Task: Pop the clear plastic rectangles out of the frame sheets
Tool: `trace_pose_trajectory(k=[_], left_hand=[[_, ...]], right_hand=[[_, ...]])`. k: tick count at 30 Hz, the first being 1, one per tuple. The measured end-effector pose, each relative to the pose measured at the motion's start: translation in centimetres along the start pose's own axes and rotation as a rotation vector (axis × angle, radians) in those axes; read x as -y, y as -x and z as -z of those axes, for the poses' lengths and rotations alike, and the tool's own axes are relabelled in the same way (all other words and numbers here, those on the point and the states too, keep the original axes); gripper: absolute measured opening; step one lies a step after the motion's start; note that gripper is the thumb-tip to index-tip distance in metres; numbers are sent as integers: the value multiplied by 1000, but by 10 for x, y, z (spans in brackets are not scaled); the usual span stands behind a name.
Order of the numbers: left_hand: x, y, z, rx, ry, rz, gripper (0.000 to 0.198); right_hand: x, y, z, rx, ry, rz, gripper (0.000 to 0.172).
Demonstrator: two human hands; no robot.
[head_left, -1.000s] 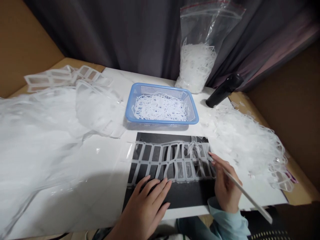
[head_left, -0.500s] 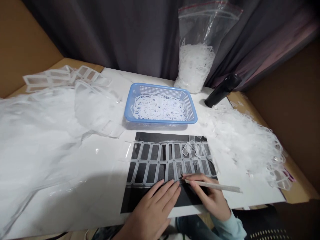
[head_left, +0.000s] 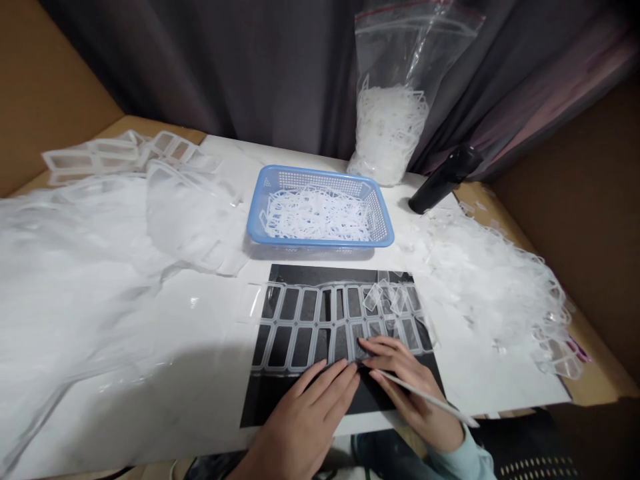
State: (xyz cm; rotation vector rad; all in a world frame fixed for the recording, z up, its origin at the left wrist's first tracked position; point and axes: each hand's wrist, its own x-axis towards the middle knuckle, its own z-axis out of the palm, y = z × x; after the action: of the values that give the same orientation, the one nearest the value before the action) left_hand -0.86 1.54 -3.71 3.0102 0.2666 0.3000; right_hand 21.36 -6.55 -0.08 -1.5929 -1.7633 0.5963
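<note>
My left hand (head_left: 306,415) lies flat, fingers stretched out, its fingertips on the near edge of a translucent plastic sheet (head_left: 303,326) with two rows of rectangular frames. The sheet rests on a black mat (head_left: 275,400). In my right hand (head_left: 415,397) is a slim pale stick-like tool (head_left: 433,400), held between thumb and fingers; its working tip is hidden near the left fingertips. Some right fingers reach onto the sheet's lower row. Small loose clear rectangles (head_left: 385,297) lie on the sheet's upper right.
Behind the mat stands a blue basket (head_left: 320,243) of white frame pieces. A zip bag (head_left: 387,133) of similar pieces and a black cylinder (head_left: 445,179) stand behind it. Translucent sheets (head_left: 90,233) pile up at left, a heap of plastic scraps (head_left: 495,280) at right.
My right hand has turned, swinging the tool's back end down toward me, and its fingers now extend farther over the sheet. My left hand has hardly moved.
</note>
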Motion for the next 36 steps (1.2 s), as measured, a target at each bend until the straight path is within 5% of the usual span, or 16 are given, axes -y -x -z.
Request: trace_pose_trajectory(k=[8,17,24,30,33,36], left_hand=[[0,1,1,-41,-18,7,54],[1,-2,5,-25,8,-4,60],[-2,0,-4,26,61,18,84],[0,1,-3,-15,29,-5,68],[-3,2,-4,-32,19,34,58],[-10,-1,-7,-29,15,30,56]], right_hand=[[-5,5,-9,-19,-80,-69,31],[-14,12,-2,-178,82,25,36],[-30,16,19,-450,354,-76,34],[-40,20,27,-782,428,-253,23],[-38,21,26,-716,209,-241,17],[-33,22,20,-460,-4,-182,14]])
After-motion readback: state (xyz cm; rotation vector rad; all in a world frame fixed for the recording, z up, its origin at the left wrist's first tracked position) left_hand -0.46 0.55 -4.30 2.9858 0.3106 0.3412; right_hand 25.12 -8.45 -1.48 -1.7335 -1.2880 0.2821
